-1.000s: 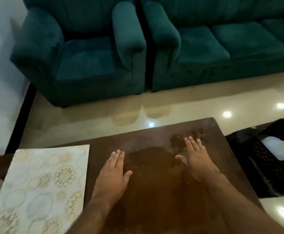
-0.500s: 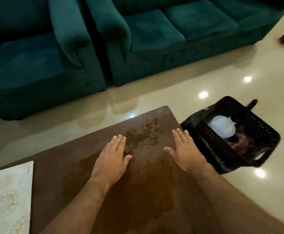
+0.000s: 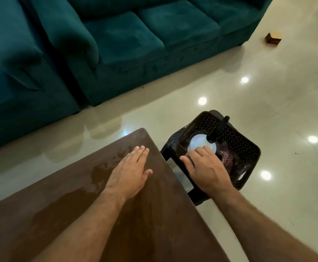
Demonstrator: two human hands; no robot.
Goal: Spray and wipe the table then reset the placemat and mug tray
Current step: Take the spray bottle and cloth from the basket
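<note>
Tabletop (image 3: 154, 214): dark brown wood, lower left and centre of frame, wet patches across the surface, far corner near centre.
Left hand (image 3: 129, 173): flat on the tabletop near that corner, palm down, fingers (image 3: 142, 151) straight and together, holding nothing.
Right hand (image 3: 205, 167): off the tabletop edge, right of centre, over the basket, fingers curled onto the white round object; firm grip or mere touch cannot be told.
Basket (image 3: 239, 142): black perforated plastic, on the floor just beside the tabletop corner.
White round object (image 3: 198, 143): inside basket, beside dark patterned cloth (image 3: 228, 157).
Sofa (image 3: 135, 35): teal, upper frame.
Floor (image 3: 267, 110): glossy cream tile.
</note>
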